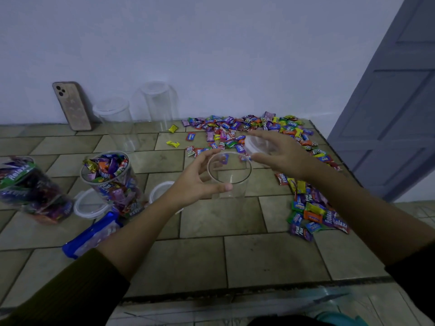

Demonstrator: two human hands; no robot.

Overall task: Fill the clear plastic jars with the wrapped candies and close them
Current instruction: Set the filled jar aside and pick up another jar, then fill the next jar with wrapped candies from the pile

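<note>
Left hand [200, 178] grips an empty jar [231, 178], right hand [281, 154] holds a lid [255, 144] beside it; a second jar [122, 191] holds candies [106, 165].

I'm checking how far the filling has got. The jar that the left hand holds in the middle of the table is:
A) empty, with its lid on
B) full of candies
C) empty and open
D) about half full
C: the jar gripped by the left hand shows only tile through its wall, with no candy inside. Its mouth is uncovered, and the right hand holds a lid just beside it.
</note>
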